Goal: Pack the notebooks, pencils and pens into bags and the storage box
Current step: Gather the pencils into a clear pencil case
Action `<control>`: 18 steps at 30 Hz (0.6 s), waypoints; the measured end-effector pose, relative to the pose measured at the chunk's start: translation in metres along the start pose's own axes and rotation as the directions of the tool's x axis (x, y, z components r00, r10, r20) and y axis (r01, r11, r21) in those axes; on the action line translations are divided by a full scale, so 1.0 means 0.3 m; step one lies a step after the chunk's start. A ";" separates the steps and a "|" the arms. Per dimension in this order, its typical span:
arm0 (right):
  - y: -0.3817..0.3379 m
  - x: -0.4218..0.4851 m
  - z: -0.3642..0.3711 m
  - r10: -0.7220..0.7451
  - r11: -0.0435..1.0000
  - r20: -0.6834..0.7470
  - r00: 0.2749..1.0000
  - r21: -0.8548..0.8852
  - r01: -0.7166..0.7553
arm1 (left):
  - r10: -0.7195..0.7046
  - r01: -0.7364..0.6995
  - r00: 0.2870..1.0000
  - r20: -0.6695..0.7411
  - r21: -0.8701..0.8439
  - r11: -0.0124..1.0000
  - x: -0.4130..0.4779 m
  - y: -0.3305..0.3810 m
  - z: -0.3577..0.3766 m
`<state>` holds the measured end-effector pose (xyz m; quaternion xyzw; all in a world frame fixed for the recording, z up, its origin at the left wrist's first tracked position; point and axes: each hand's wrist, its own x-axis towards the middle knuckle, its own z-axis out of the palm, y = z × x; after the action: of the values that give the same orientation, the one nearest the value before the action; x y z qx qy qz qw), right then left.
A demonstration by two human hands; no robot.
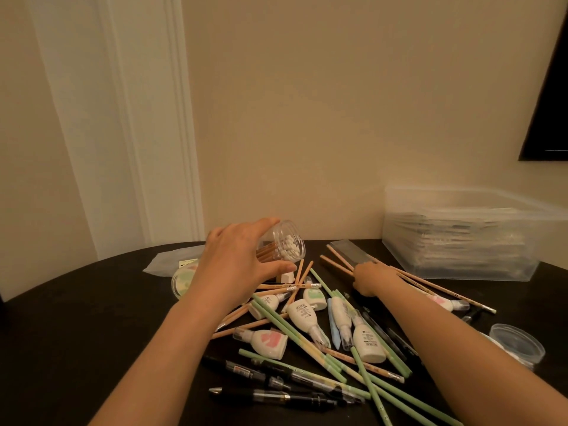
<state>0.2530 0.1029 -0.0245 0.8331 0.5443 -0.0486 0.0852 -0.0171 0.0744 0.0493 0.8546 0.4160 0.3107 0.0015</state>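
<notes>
Plain beige wall [307, 103], white moulded door trim [147, 133] at left, 1 dark rectangular panel [550, 103] upper right, dark round-edged table [61, 333] below, warm dim light

pencils [295, 321] heaped mid-table [76, 318], storage box [461, 241] behind right, jar [284, 242] behind left

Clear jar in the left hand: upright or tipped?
Tipped. The left hand holds the clear jar on its side, round end facing sideways; the pencils inside lie nearly level.
</notes>
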 end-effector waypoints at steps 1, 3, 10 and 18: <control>-0.001 -0.009 0.000 -0.010 1.000 -0.010 1.000 -0.019 0.010 | 0.005 -0.005 1.000 0.007 -0.002 1.000 -0.001 0.001 0.002; -0.008 -0.031 -0.016 -0.029 1.000 -0.079 0.996 0.000 0.029 | 0.016 -0.016 1.000 0.026 -0.002 1.000 -0.003 0.000 0.008; 0.013 -0.266 -0.170 -0.165 0.818 -0.394 0.904 0.458 0.349 | -0.038 0.038 0.999 0.002 -0.099 0.994 -0.011 -0.015 0.032; 0.056 -0.426 -0.229 -0.220 0.915 -0.442 0.870 0.214 0.341 | -0.091 0.090 0.996 0.015 0.079 0.993 -0.014 -0.018 0.040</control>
<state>0.2162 -0.0052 0.0667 0.7392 0.6533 0.0368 -0.1596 -0.0164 0.0780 0.0360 0.8370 0.4663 0.2860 -0.0141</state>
